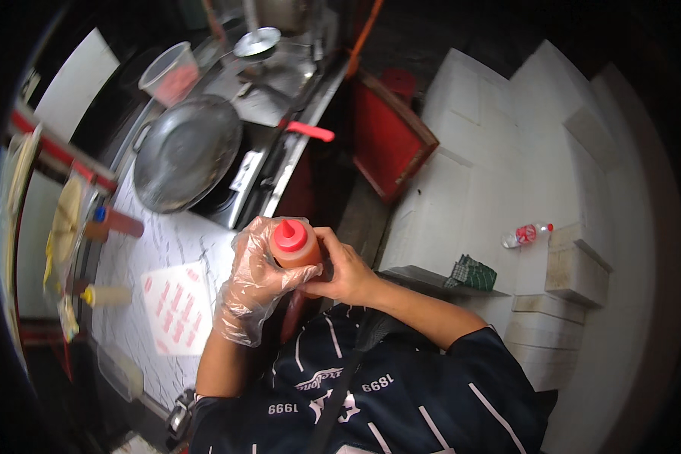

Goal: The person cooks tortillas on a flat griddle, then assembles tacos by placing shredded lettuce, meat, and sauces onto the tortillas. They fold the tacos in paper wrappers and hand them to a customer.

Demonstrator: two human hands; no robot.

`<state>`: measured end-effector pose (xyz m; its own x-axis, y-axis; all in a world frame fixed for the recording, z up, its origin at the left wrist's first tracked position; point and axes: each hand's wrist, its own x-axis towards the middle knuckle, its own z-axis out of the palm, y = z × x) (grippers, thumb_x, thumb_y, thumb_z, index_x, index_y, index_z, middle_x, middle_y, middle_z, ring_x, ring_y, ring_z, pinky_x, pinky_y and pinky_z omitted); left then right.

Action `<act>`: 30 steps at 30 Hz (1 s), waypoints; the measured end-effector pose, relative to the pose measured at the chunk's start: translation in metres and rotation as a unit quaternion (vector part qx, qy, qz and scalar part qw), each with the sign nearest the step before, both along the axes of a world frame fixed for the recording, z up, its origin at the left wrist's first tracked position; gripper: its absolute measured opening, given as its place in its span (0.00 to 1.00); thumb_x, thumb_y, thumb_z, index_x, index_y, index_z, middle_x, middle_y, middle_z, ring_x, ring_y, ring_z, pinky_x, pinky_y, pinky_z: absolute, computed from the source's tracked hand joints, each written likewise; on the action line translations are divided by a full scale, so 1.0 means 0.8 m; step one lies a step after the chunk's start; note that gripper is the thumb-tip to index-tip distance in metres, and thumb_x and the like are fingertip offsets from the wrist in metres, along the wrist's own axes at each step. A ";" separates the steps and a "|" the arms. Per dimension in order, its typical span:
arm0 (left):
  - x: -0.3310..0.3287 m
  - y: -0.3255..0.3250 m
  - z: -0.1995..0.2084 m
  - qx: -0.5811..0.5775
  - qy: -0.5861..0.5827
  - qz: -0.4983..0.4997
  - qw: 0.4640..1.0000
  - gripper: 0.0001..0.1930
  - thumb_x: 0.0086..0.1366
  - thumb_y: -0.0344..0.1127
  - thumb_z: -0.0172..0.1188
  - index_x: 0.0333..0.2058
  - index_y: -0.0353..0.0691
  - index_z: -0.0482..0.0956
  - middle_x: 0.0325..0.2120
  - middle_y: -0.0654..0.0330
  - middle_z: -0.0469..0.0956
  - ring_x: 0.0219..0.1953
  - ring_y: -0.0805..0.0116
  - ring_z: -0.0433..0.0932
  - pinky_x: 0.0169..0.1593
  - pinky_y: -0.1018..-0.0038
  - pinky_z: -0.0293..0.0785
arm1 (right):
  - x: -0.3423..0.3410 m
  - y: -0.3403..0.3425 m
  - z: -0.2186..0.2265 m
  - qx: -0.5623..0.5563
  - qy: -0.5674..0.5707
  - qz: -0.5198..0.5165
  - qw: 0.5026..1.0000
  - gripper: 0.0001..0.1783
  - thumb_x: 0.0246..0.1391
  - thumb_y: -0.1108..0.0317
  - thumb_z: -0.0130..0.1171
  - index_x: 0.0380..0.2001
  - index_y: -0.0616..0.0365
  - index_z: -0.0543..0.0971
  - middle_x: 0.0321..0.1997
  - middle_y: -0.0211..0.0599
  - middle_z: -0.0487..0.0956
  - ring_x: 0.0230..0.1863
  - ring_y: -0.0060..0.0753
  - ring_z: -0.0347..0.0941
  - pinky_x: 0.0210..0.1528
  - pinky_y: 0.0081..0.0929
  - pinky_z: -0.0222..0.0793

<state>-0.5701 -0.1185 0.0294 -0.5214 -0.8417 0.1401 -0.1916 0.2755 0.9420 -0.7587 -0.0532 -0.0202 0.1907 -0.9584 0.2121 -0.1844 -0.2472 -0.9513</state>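
Note:
A squeeze bottle (291,242) with a red pointed cap and orange-red contents is held close to my chest, its nozzle turned up. My left hand (253,280), in a clear plastic glove, wraps round its left side with the thumb across the front. Bare, my right hand (344,266) grips the bottle from the right, its fingers partly hidden behind it. To the left, a sheet of white paper with red print (178,309) lies on the marbled counter (121,265).
A large dark round pan (189,153) sits beyond my hands, near a clear tub with pink contents (171,74). A red-handled tool (310,132) juts over the counter edge. More squeeze bottles stand left, including a yellow-capped one (107,295). White ledges at right hold a plastic bottle (527,235).

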 end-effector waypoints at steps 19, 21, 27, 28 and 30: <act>-0.376 -0.233 -0.102 0.372 -0.121 -0.025 0.920 0.22 0.62 0.22 0.68 0.56 0.36 0.80 0.54 0.52 0.79 0.52 0.66 0.78 0.57 0.69 0.76 | -0.737 -0.403 -0.203 0.245 0.101 -0.335 0.904 0.35 0.45 0.57 0.79 0.54 0.60 0.75 0.49 0.46 0.84 0.50 0.42 0.82 0.52 0.37 0.76; -0.396 -0.250 -0.098 0.364 -0.148 0.006 0.920 0.21 0.62 0.21 0.67 0.55 0.35 0.80 0.54 0.52 0.79 0.51 0.67 0.78 0.57 0.68 0.76 | -0.763 -0.475 -0.276 0.300 0.208 -0.283 0.887 0.36 0.44 0.55 0.79 0.53 0.60 0.77 0.52 0.49 0.84 0.52 0.48 0.83 0.53 0.38 0.77; -0.417 -0.278 -0.103 0.383 -0.133 0.133 0.905 0.17 0.62 0.23 0.65 0.51 0.30 0.81 0.55 0.52 0.81 0.54 0.67 0.79 0.60 0.69 0.73 | -0.760 -0.648 -0.396 0.418 0.387 -0.239 0.786 0.32 0.42 0.55 0.80 0.50 0.60 0.84 0.55 0.50 0.84 0.58 0.51 0.81 0.60 0.42 0.77; -0.412 -0.275 -0.111 0.382 -0.138 0.148 0.901 0.17 0.62 0.23 0.65 0.51 0.30 0.81 0.55 0.52 0.81 0.54 0.67 0.79 0.60 0.69 0.73 | -0.758 -0.655 -0.406 0.414 0.392 -0.230 0.789 0.33 0.42 0.55 0.80 0.51 0.59 0.84 0.55 0.49 0.84 0.59 0.48 0.81 0.62 0.42 0.77; -0.409 -0.277 -0.111 0.376 -0.166 0.154 0.899 0.18 0.63 0.23 0.63 0.52 0.30 0.81 0.58 0.51 0.80 0.53 0.66 0.79 0.59 0.69 0.74 | -0.752 -0.667 -0.414 0.403 0.389 -0.226 0.797 0.34 0.42 0.55 0.80 0.51 0.59 0.84 0.55 0.49 0.84 0.58 0.49 0.81 0.62 0.42 0.77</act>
<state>-0.8975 -0.3402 -0.0596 -0.1563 -0.7450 -0.6485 -0.4539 -0.5290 0.7171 -1.3606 -0.5867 -0.3511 -0.4397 -0.7316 -0.5210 -0.6928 0.6454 -0.3217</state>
